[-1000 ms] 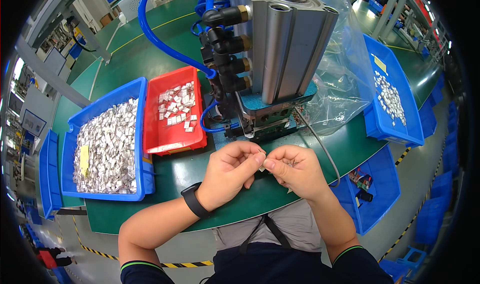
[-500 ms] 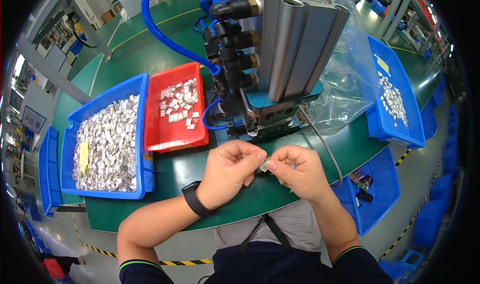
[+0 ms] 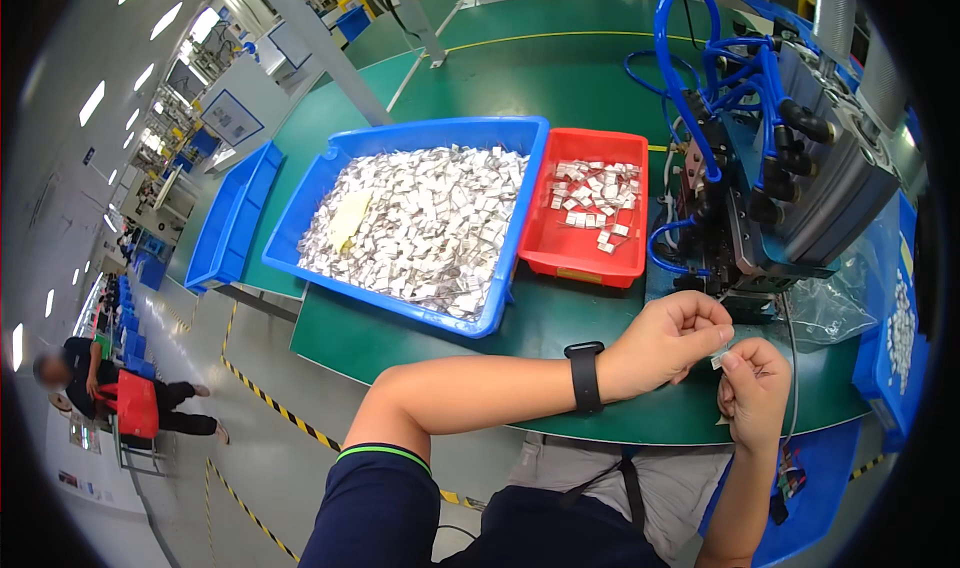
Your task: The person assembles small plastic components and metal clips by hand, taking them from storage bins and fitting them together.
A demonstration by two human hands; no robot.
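Note:
At the table's front edge, below the press, my two hands meet with fingers pinched. My left hand [image 3: 680, 343], with a black band on its wrist, closes thumb and finger at one end of a small white part [image 3: 717, 361]. The thumb of my right hand [image 3: 757, 383] presses on that part from the other side. Most of the part is covered by fingertips. Left of my hands stands a red tray [image 3: 640, 260] with loose white parts and thin wires. Beside it, a larger blue bin [image 3: 400, 298] is heaped with similar white parts.
A metal press [image 3: 835, 158] with blue air hoses [image 3: 668, 58] stands just beyond my hands. A blue bin [image 3: 880, 408] with white pieces is at far right, near a clear plastic bag [image 3: 835, 303]. A person with a red container [image 3: 137, 403] is at far left.
The view has swung left, so the table, trays and press sit farther right. A person with a red container has come into view. My hands stay pinched together around the small part.

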